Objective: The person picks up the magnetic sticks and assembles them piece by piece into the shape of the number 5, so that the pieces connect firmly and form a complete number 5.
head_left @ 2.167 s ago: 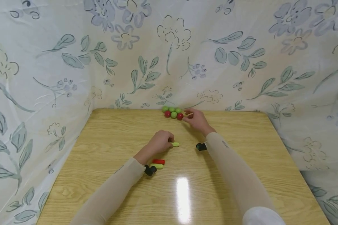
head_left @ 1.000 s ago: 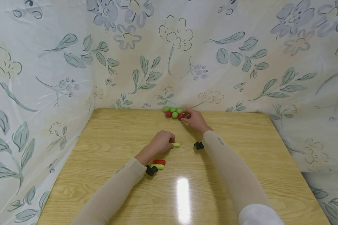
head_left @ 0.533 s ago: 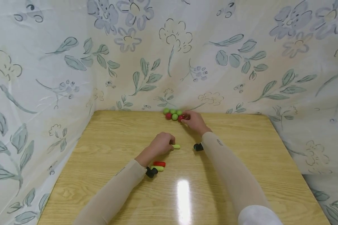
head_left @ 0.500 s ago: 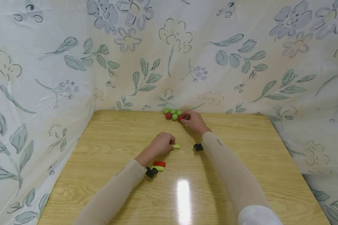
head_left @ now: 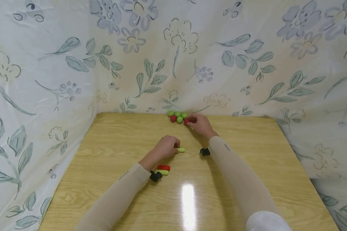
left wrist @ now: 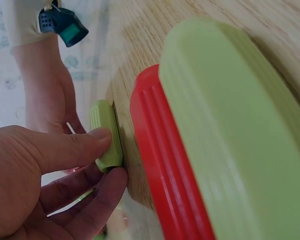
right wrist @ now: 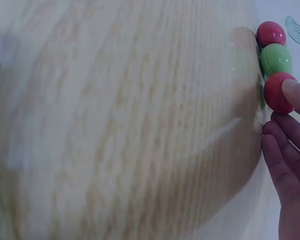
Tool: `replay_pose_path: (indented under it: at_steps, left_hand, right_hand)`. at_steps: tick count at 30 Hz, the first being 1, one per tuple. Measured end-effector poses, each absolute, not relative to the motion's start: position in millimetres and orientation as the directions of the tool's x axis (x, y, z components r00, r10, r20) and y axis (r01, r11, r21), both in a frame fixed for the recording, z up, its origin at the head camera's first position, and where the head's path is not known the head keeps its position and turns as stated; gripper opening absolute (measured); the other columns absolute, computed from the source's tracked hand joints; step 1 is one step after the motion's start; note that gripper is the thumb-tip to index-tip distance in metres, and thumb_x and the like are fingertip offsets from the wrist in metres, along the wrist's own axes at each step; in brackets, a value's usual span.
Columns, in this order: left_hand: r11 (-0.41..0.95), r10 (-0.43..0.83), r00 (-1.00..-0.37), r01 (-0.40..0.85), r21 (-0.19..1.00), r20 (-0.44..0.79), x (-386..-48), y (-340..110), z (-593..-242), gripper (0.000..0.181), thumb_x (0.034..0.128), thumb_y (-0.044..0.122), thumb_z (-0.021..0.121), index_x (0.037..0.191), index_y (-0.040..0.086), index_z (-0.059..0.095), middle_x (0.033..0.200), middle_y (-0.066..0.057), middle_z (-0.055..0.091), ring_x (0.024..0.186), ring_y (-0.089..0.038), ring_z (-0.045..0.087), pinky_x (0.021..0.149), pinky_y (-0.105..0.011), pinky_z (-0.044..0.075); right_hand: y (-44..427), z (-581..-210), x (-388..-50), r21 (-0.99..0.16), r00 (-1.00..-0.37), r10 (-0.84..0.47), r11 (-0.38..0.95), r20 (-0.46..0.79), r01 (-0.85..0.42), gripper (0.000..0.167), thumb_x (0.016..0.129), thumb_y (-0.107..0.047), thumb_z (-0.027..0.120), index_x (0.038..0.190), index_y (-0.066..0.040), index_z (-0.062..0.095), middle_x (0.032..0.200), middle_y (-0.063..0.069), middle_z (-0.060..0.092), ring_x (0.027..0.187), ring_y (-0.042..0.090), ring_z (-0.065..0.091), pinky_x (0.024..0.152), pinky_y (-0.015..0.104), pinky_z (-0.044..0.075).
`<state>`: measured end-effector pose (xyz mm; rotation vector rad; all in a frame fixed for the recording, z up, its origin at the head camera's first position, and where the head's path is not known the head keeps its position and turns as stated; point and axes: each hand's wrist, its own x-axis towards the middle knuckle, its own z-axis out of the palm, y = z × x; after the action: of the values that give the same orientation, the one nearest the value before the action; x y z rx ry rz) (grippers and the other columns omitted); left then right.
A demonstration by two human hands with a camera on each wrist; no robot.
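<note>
My left hand (head_left: 165,147) pinches a light green ridged plastic piece (left wrist: 106,125) between thumb and fingers, low over the wooden table. Close to that wrist lie two more ridged pieces side by side, one red (left wrist: 165,150) and one light green (left wrist: 230,120). At the far edge, my right hand (head_left: 201,124) has its thumb and a finger on a shiny red ball (right wrist: 277,92). That ball is the rightmost of the front row, beside a green ball (right wrist: 276,60) and another red ball (right wrist: 271,33). Several green balls (head_left: 177,114) stand behind them.
The wooden table (head_left: 234,179) ends at a flowered cloth (head_left: 150,64) hanging behind and along the sides. Each wrist carries a small black camera (head_left: 155,176). A bright reflection lies on the tabletop near the front.
My right hand has moved slightly left to the rightmost red ball and now grips it; the ball has shifted slightly right. My left hand keeps its hold on the green piece.
</note>
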<state>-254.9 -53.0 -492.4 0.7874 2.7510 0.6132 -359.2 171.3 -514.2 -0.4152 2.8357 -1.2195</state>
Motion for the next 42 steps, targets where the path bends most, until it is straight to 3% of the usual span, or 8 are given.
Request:
replay_pose_path:
  at_steps: [6, 10, 19, 34, 42]
  left_hand:
    - [0.768, 0.551, -0.832, 0.476, 0.428, -0.063, -254.7, -53.3, -497.4, 0.013, 0.0937, 0.009, 0.085, 0.086, 0.014, 0.076, 0.084, 0.006, 0.068, 0.082, -0.016, 0.062, 0.08, -0.035, 0.054]
    - [0.775, 0.546, -0.836, 0.475, 0.418, -0.063, -255.0, -52.5, -497.1, 0.016, 0.0936, 0.01, 0.086, 0.084, 0.016, 0.074, 0.083, 0.006, 0.067, 0.082, -0.016, 0.061, 0.08, -0.037, 0.053]
    - [0.78, 0.534, -0.841, 0.45, 0.435, -0.088, -255.0, -53.0, -494.9, 0.015, 0.094, 0.011, 0.085, 0.086, 0.016, 0.075, 0.085, 0.006, 0.067, 0.084, -0.017, 0.06, 0.082, -0.037, 0.053]
    - [0.77, 0.535, -0.841, 0.445, 0.456, -0.083, -254.4, -54.2, -493.1, 0.015, 0.094, 0.01, 0.086, 0.086, 0.016, 0.074, 0.085, 0.006, 0.067, 0.083, -0.016, 0.06, 0.08, -0.036, 0.054]
    - [0.77, 0.535, -0.841, 0.445, 0.458, -0.081, -254.2, -54.0, -495.4, 0.015, 0.0932, 0.01, 0.087, 0.087, 0.016, 0.075, 0.085, 0.007, 0.067, 0.083, -0.015, 0.06, 0.08, -0.035, 0.054]
  right_hand:
    - [179.9, -513.1, -351.3, -0.742, -0.969, -0.238, 0.638, 0.064, -0.206, 0.02, 0.104, -0.019, 0.078, 0.122, -0.012, 0.075, 0.117, 0.007, 0.076, 0.111, 0.026, 0.069, 0.098, 0.046, 0.055]
    - [188.8, -510.7, -350.0, -0.742, -0.972, -0.231, 0.647, 0.031, -0.177, 0.024, 0.104, -0.021, 0.078, 0.125, -0.011, 0.074, 0.117, 0.008, 0.076, 0.108, 0.025, 0.069, 0.093, 0.044, 0.056]
    - [203.9, -507.9, -343.5, -0.715, -0.971, -0.236, 0.675, 0.023, -0.181, 0.038, 0.104, -0.022, 0.078, 0.138, -0.006, 0.074, 0.128, 0.012, 0.075, 0.119, 0.029, 0.068, 0.105, 0.047, 0.052]
    - [218.5, -508.5, -327.0, -0.838, -0.987, -0.158, 0.537, 0.015, -0.098, 0.038, 0.101, -0.019, 0.081, 0.135, -0.004, 0.075, 0.129, 0.015, 0.074, 0.114, 0.03, 0.071, 0.096, 0.046, 0.058]
    - [226.8, -509.3, -315.7, -0.825, -0.992, -0.127, 0.557, 0.027, -0.094, 0.035, 0.1, -0.018, 0.082, 0.132, -0.004, 0.077, 0.131, 0.016, 0.073, 0.112, 0.032, 0.072, 0.093, 0.044, 0.057]
